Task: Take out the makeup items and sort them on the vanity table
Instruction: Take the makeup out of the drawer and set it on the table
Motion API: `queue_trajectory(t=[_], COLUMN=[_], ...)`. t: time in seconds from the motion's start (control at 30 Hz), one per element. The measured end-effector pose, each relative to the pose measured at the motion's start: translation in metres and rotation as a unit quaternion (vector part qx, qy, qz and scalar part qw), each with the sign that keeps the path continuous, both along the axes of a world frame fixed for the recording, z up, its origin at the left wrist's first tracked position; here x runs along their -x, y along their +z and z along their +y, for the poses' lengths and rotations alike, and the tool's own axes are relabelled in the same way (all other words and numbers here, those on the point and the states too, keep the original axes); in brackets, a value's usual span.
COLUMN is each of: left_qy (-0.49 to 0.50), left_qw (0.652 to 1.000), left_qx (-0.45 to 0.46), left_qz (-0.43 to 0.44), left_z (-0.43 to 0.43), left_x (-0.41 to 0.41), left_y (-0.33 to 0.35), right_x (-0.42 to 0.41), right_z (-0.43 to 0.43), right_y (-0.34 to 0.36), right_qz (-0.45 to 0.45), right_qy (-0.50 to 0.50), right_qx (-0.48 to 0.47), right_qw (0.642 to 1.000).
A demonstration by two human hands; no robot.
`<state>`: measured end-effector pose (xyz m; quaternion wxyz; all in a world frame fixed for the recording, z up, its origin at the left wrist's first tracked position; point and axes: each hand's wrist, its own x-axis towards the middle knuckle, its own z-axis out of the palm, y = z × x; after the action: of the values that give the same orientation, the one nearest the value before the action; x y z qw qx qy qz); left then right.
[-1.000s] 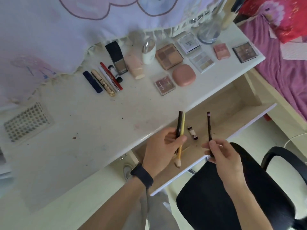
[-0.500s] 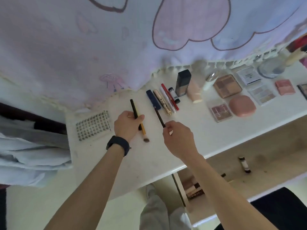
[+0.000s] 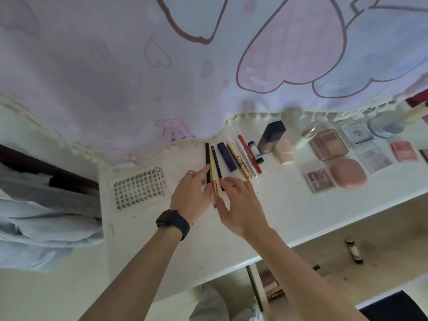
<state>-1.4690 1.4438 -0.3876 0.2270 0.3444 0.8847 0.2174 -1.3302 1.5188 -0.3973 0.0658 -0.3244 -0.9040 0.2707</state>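
yellow brush (image 3: 212, 172) tip hidden, under right hand (image 3: 240, 207)

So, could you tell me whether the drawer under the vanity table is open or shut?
Open: the drawer is pulled out past the front of the vanity table, its floor exposed with a small tube inside.

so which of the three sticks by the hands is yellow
The middle one, the yellow-handled brush; the black stick and the maroon stick flanking it are dark.
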Motion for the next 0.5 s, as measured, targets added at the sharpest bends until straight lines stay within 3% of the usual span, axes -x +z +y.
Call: queue_trajectory(t=[0.13, 0.27, 0.5], left_qy=[-0.022, -0.063, -0.045], left_qw=[1.000, 0.998, 0.999], left_qx=[-0.004, 0.000, -0.025], left_qz=[0.004, 0.025, 0.008], left_z=[-0.003, -0.012, -0.012], left_x=[0.002, 0.001, -0.005], left_y=[-0.001, -0.003, 0.008], right_x=[-0.005, 0.005, -0.021], right_z=[0.003, 0.006, -0.002], right_y=[-0.001, 0.001, 0.022], right_qz=[-0.021, 0.006, 0.047], right_qy=[0.036, 0.003, -0.038], right_qx=[-0.025, -0.027, 0.044], right_qw=[0.999, 1.000, 0.997])
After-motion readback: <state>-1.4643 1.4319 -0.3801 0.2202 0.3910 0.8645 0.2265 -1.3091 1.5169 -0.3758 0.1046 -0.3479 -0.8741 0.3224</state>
